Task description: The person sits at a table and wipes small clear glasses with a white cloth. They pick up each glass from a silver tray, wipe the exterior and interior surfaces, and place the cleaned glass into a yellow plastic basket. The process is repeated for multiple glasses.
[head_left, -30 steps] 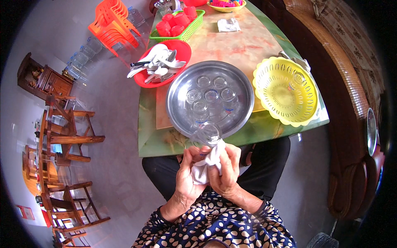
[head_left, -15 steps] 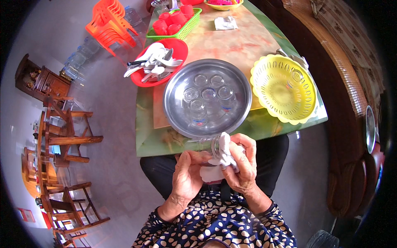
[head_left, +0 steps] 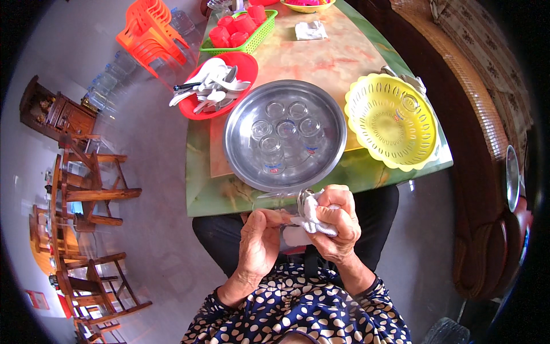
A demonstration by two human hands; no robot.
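Note:
A clear drinking glass [head_left: 275,200] lies on its side in my left hand [head_left: 256,243], just off the table's near edge. My left fingers are closed round it, partly hidden behind it. My right hand [head_left: 339,229] is bunched round a white cloth [head_left: 312,217], pressing it to the glass's right-hand end. Part of the cloth hangs below. Beyond my hands, a round steel tray [head_left: 230,143] holds several upturned clear glasses [head_left: 286,129]. To its right, a yellow scalloped basket [head_left: 388,137] has one clear glass [head_left: 410,102] in it.
On the table [head_left: 209,198], a red bowl [head_left: 250,66] of white spoons stands left of the tray. Behind it, a green basket [head_left: 263,35] holds red cups [head_left: 245,24]. A folded white cloth [head_left: 311,31] lies farther back. Orange stacked chairs [head_left: 150,40] stand at far left.
My right hand has turned, and its fingers have curled more tightly over the cloth at the glass's end. My left hand keeps its hold. The whole view has shifted slightly.

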